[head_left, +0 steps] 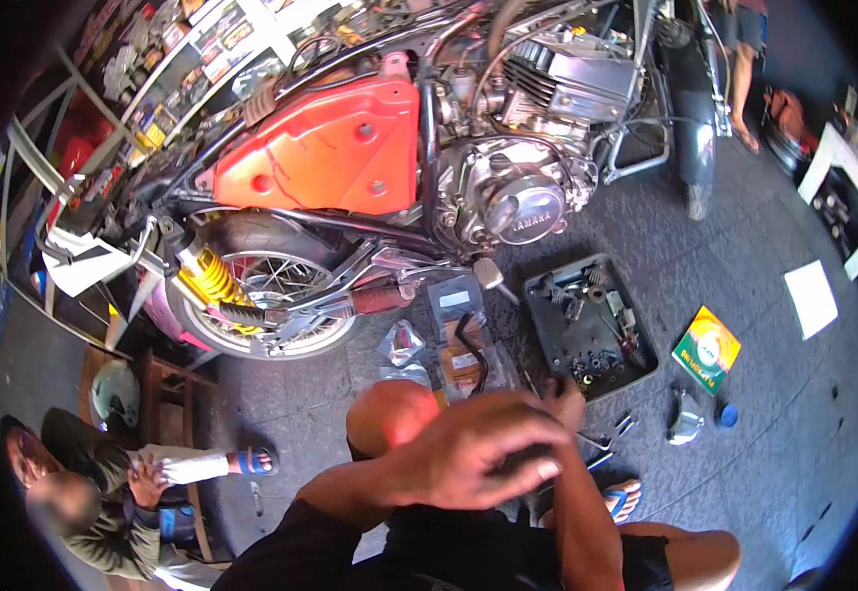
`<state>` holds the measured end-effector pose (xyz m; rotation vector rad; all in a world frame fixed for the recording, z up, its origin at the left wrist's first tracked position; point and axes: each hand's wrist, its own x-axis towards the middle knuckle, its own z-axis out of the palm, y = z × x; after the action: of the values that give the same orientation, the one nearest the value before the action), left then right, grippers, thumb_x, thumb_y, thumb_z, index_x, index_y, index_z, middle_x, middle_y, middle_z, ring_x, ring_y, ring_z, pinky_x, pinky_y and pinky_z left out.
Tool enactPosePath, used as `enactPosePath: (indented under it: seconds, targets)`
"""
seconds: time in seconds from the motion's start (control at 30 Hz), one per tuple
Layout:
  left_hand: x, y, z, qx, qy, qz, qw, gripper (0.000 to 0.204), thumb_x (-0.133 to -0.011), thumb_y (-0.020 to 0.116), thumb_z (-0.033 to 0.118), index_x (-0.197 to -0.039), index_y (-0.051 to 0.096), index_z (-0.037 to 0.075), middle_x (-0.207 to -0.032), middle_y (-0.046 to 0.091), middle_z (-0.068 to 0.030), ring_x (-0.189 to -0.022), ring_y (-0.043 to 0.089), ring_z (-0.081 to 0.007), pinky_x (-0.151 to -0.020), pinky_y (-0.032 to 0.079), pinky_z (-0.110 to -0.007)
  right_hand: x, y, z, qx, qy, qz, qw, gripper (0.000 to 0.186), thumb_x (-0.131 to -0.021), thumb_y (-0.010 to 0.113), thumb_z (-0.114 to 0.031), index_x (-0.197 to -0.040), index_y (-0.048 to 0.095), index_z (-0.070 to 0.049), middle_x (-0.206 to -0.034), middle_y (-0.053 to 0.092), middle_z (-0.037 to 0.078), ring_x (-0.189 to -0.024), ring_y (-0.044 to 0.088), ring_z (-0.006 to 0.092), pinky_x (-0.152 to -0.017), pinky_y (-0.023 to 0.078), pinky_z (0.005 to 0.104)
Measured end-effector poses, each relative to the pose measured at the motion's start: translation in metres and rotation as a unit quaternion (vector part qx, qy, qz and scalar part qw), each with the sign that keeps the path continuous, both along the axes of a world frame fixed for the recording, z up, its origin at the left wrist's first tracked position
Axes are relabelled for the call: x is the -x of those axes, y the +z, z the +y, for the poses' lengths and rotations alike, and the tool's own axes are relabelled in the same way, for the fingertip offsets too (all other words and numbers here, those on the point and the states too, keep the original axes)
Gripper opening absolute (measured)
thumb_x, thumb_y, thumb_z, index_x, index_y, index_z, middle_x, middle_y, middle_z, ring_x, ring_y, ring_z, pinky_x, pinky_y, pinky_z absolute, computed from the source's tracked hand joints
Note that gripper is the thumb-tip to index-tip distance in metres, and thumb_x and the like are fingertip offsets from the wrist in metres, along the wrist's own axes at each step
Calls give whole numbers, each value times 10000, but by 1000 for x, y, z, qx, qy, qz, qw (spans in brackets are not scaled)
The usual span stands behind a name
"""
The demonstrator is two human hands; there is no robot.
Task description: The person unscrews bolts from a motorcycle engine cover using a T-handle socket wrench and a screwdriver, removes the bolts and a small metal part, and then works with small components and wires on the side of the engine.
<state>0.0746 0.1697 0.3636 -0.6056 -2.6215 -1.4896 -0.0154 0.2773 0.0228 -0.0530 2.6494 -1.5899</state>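
My left hand (483, 448) hovers over my knee and right forearm. Its fingers curl loosely, the thumb stands apart from them, and nothing shows between. Lower and farther right, my right hand (564, 402) is at the near left corner of a dark grey parts tray (642, 379); its fingertips are dim and partly hidden. Small metal parts (591, 366), such as nuts and bolts, lie in the tray near that hand. A black curved lever or hose (473, 350) rests on plastic packets (451, 305) to the left. Metal tools (601, 448) lie beside my right forearm.
A motorcycle with an orange-red side panel (325, 143) and exposed engine (522, 197) stands ahead. A green-yellow packet (706, 350), a blue cap (726, 415) and a white sheet (811, 299) lie rightward. Another person (104, 492) sits at lower left; someone's leg (743, 89) shows far right.
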Motion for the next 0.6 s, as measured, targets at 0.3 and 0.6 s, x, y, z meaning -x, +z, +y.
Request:
enactPosePath:
  seconds: [0.3,0.6]
  targets:
    - [-2,-37,20,-78,-84,94,989,281,-868,720,163,-1094,624,25,-1031,607,-137,-911,648,-310,-756,545,-385,83,172,-91,-92,232,309,918,481,-923,588,-151,-1385,494,-53,-1109,637,217,-969,637,413,-820,511,490]
    - [0,-45,5,-140,-66,84,984,271,-848,711,194,-1028,606,22,-935,569,-132,-832,609,-314,-689,518,-395,112,176,-145,-304,283,255,873,424,-915,511,-212,-1302,523,-37,-871,692,218,-745,683,417,-679,537,513]
